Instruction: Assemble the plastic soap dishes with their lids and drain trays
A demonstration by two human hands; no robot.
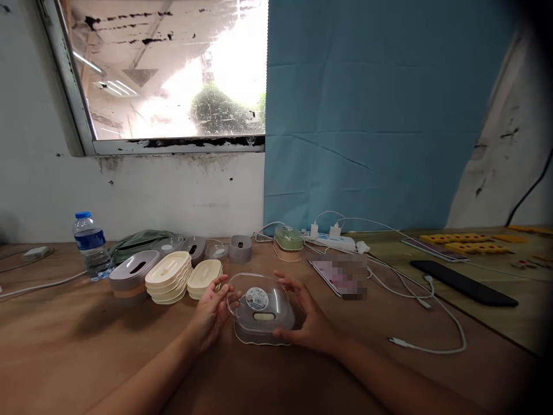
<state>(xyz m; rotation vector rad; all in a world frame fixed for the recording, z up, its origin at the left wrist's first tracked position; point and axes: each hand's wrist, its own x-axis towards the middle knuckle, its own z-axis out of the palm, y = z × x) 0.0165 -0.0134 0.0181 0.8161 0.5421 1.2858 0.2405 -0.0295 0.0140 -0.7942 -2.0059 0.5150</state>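
Note:
In front of me a grey plastic box (276, 320) with an oval slot in its top sits on the brown table. A clear plastic lid (237, 287) with a round white label (257, 298) is tilted over it. My left hand (215, 308) pinches the lid's left edge between thumb and fingers. Round the right end curves my right hand (309, 320), its thumb on the grey box's front side and its fingers at the lid's far right edge. Just left are a short stack of cream trays (205, 274) and a taller stack of cream trays (168, 276).
Farther left stand a grey box (133, 270) and a water bottle (91, 245). Behind are a small grey container (240, 249) and a green-topped box (288, 242). To the right lie a phone-like device (332, 275), white cables (449, 349), a power strip (341, 241) and a black slab (462, 282).

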